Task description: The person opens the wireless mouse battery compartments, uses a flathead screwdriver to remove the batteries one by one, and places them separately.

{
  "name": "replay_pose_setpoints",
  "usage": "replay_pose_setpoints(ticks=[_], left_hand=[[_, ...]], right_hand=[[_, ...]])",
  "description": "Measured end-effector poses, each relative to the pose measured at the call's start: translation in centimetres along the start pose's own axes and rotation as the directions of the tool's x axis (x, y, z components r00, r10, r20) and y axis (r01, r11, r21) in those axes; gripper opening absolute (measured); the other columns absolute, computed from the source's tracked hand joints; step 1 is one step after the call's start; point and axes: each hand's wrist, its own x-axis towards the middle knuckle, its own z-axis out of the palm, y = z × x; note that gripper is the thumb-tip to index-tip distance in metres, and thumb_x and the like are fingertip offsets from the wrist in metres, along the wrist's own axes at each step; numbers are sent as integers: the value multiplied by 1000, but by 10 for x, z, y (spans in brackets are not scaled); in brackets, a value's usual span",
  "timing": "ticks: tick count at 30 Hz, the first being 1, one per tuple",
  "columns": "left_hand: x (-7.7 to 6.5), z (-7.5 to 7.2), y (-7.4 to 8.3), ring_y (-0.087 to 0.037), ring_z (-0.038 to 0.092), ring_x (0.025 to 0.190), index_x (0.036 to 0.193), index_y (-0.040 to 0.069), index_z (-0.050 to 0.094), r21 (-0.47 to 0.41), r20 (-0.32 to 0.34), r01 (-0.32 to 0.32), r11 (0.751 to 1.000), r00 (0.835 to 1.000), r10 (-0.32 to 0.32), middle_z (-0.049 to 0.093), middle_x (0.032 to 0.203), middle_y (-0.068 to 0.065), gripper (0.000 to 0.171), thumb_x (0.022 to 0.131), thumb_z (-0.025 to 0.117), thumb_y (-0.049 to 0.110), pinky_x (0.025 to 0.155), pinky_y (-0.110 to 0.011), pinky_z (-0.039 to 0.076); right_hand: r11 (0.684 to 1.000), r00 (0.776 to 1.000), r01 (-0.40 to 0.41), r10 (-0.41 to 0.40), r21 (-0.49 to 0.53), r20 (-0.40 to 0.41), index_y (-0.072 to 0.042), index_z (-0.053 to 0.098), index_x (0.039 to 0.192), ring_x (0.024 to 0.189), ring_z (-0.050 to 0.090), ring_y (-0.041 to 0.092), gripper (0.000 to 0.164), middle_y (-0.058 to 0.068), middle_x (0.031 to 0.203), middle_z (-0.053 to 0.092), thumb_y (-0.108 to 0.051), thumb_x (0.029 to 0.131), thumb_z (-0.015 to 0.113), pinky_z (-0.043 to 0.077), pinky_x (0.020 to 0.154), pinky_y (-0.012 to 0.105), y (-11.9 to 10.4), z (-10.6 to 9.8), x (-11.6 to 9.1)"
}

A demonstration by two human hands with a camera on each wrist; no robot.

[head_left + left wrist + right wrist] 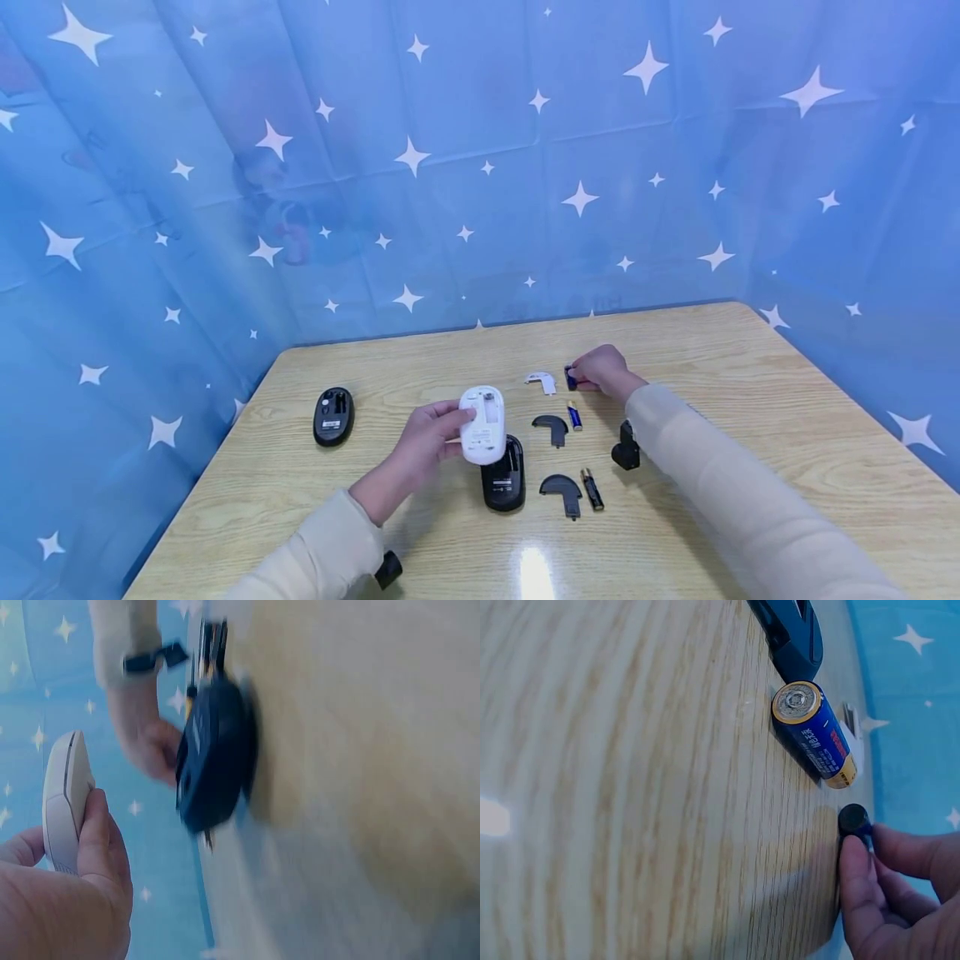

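Observation:
My left hand (pixel 431 435) grips a white computer mouse (pixel 483 425), held up with its underside and uncovered battery bay facing me. Beneath it on the table lies a black mouse (pixel 504 487), partly hidden by the white one. At the back right, my right hand (pixel 600 369) pinches a dark blue battery (pixel 854 820) between thumb and fingers, close to the tabletop. Beside that hand are a white battery cover (pixel 542 382) and a blue and gold battery (pixel 815 735). The right wrist view shows the held battery's dark end.
Two black battery covers (pixel 553 429) (pixel 562 493) lie right of the black mouse, with a black battery (pixel 592 489) alongside. Another black mouse (pixel 333 416) lies upside down at the left. A blue star-patterned curtain (pixel 480 167) hangs behind the wooden table (pixel 255 517).

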Motion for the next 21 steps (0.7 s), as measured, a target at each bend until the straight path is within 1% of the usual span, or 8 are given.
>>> replay_pose_setpoints(ticks=[4,9,14,17,21], left_hand=[[14,-17,4,-17,66,82,123,-14,54,22,-52,1,1000,999,0,68,93,-8,38,92,61,6,71,-27,59],[32,-39,4,-16,65,82,125,-13,53,41,-113,17,999,993,-12,67,95,-9,38,94,61,8,71,-27,58],[46,-59,-1,-17,65,83,127,-11,53,45,-143,53,998,989,-46,65,100,-11,39,94,61,9,71,-27,58],[54,-68,-3,-17,65,83,128,-11,52,42,-156,75,996,985,-67,64,101,-13,40,94,61,7,71,-27,58],[63,-74,-3,-16,66,83,131,-13,49,62,-175,86,994,982,-74,64,104,-15,43,95,61,7,73,-27,59]], right_hand=[[1000,1000,-1,1,-16,3,7,61,125,78,69,20,35,26,126,56,-2,91,65,60,67,27,0,-1,1],[1000,1000,3,-3,-25,13,5,61,125,74,68,17,34,26,126,57,-3,92,65,59,66,26,2,-2,1],[1000,999,10,-10,1,40,5,60,125,82,68,19,34,25,126,58,-4,93,63,59,69,27,3,-2,-4],[1000,998,15,-16,23,54,7,59,126,88,68,22,34,25,126,57,-3,93,63,59,71,27,4,-4,-6],[999,998,21,-24,48,63,8,58,127,93,67,24,35,26,127,57,-2,93,63,59,72,27,4,-5,-7]])
